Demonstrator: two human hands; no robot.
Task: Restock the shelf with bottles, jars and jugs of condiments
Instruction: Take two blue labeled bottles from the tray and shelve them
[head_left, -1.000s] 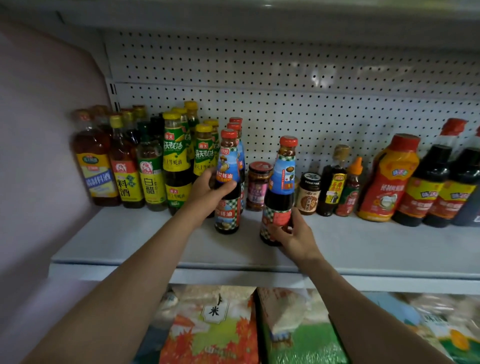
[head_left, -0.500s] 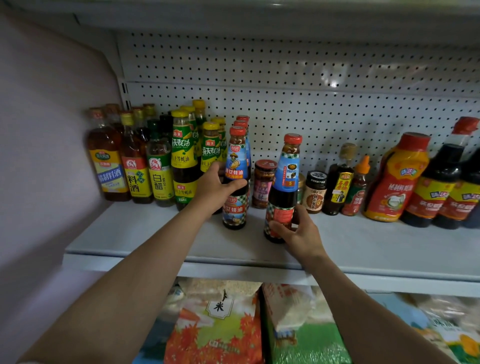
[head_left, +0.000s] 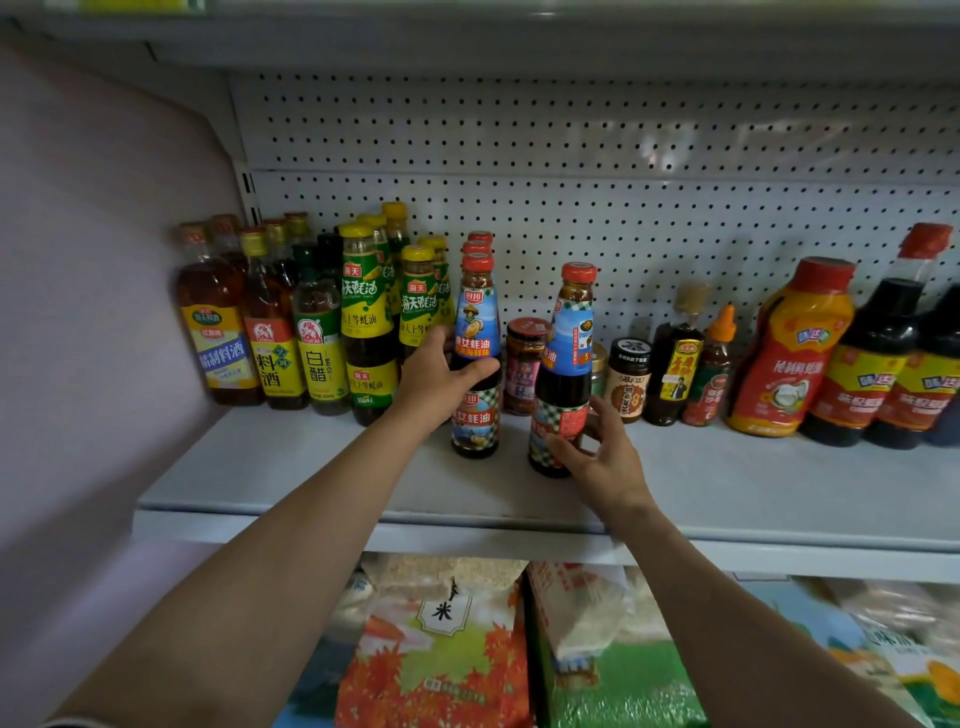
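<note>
The left hand (head_left: 436, 376) curled round the waist of a red-capped oyster sauce bottle (head_left: 475, 353) standing on the shelf (head_left: 311, 467), thumb across its front; just behind it stood more of the same. The right hand (head_left: 597, 452), fingers loosely curved, gripped the base of a second oyster sauce bottle (head_left: 566, 374), with a squat jar (head_left: 524, 366) close beyond its fingertips. Both bottles were tall, narrow-necked, dark glass with glossy labels, so top-heavy and likely slick; a push low on the right one could tip it or knock it against the jar. The painted metal shelf looked smooth, so a bottle would probably slide rather than stop.
</note>
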